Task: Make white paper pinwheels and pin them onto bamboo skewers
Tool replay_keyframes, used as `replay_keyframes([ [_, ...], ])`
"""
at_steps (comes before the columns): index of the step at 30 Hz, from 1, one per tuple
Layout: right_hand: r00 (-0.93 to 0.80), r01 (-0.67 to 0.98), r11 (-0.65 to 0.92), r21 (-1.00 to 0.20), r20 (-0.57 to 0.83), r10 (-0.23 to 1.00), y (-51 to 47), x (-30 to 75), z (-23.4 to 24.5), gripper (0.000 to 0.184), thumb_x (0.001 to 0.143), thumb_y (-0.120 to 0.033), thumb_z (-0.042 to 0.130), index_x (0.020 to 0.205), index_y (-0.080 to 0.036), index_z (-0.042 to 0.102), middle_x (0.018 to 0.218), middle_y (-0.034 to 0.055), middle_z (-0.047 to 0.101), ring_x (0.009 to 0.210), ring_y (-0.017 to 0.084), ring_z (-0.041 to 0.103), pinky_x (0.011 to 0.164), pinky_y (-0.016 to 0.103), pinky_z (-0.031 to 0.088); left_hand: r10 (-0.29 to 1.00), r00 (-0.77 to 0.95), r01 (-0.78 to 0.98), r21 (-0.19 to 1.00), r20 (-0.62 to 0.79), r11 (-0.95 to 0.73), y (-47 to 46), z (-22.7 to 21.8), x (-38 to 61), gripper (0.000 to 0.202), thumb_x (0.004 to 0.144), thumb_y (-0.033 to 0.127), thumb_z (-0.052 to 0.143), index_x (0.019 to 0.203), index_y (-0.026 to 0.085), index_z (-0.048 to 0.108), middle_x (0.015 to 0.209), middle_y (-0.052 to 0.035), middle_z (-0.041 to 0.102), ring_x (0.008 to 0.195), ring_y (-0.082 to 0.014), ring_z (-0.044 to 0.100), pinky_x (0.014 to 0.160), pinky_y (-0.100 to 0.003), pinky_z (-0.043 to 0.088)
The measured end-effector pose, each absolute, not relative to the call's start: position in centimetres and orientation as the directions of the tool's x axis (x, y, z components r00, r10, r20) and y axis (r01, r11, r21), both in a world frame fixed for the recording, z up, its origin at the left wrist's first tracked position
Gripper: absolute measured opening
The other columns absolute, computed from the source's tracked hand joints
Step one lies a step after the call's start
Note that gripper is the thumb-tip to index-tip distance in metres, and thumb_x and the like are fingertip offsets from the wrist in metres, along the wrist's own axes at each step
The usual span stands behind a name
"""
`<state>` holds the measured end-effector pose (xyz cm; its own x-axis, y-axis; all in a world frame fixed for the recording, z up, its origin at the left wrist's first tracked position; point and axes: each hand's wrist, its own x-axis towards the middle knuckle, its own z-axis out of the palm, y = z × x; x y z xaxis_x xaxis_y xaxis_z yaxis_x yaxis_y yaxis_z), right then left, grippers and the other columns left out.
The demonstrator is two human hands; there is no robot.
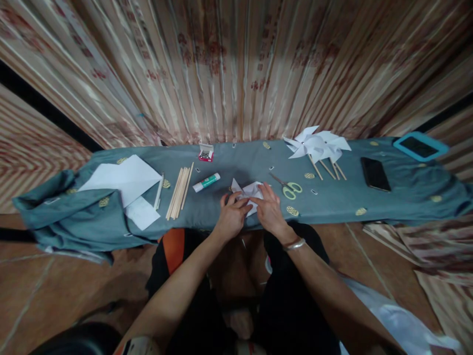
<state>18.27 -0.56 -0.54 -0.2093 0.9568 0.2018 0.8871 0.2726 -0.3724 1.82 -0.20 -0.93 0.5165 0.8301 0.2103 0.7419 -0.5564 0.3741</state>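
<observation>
Both hands work on a folded white paper piece (250, 191) lying on the grey-green cloth-covered board (332, 202). My left hand (231, 217) pinches the paper's near left edge with bent fingers. My right hand (269, 209) presses and grips its right side; a bangle sits on that wrist. Green-handled scissors (288, 187) lie just right of the paper. A glue stick (206, 182) lies to its left, beside a bundle of wooden sticks (180, 192).
Finished white paper pinwheels on sticks (318, 145) lie at the back right. A black phone (375, 173) and a blue-cased tablet (419, 145) sit farther right. White paper sheets (123, 180), a pen (159, 191) and a small box of pins (206, 153) are on the left. Curtains hang behind.
</observation>
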Motion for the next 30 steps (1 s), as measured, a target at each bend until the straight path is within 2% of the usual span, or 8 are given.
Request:
replay_keyframes([
  [7,-0.278,0.904,0.323,-0.280,0.188,0.942,-0.5,17.9,-0.3,0.045,0.088,-0.006,0.037,0.118,-0.016,0.069,0.150,0.0192,0.042,0.148,0.033,0.019,0.108,0.055,0.029,0.832,0.509,0.739,0.382,0.222,-0.554,-0.3,-1.1,1.9,0.032,0.093,0.015,0.049,0.113,0.028,0.069,0.128,-0.0040,0.067,0.133,-0.0295,0.042,0.109,-0.058,0.021],
  [16,-0.213,0.895,0.289,-0.339,0.244,0.946,-1.1,18.9,-0.6,0.047,0.087,-0.006,0.038,0.121,-0.016,0.068,0.150,0.0179,0.041,0.147,0.033,0.022,0.108,0.052,0.031,0.839,0.496,0.747,0.382,0.225,-0.544,-0.3,-1.0,1.8,0.035,0.090,0.012,0.051,0.113,0.030,0.070,0.128,-0.0035,0.067,0.132,-0.0297,0.043,0.108,-0.059,0.022],
  [23,-0.252,0.906,0.301,-0.298,0.191,0.949,-1.0,18.8,-0.3,0.043,0.089,-0.007,0.038,0.116,-0.016,0.070,0.149,0.0189,0.043,0.147,0.033,0.021,0.107,0.053,0.030,0.840,0.497,0.749,0.381,0.218,-0.542,-0.2,-1.1,2.0,0.033,0.090,0.013,0.052,0.112,0.031,0.071,0.126,-0.0038,0.068,0.134,-0.0299,0.042,0.109,-0.060,0.021],
  [30,-0.283,0.895,0.335,-0.295,0.207,0.937,-1.0,18.6,-0.4,0.042,0.090,-0.008,0.036,0.116,-0.015,0.069,0.148,0.0191,0.045,0.146,0.032,0.021,0.107,0.053,0.030,0.844,0.492,0.752,0.383,0.215,-0.536,-0.1,-1.2,2.1,0.033,0.090,0.014,0.053,0.111,0.031,0.072,0.125,-0.0043,0.069,0.133,-0.0298,0.043,0.110,-0.061,0.021],
])
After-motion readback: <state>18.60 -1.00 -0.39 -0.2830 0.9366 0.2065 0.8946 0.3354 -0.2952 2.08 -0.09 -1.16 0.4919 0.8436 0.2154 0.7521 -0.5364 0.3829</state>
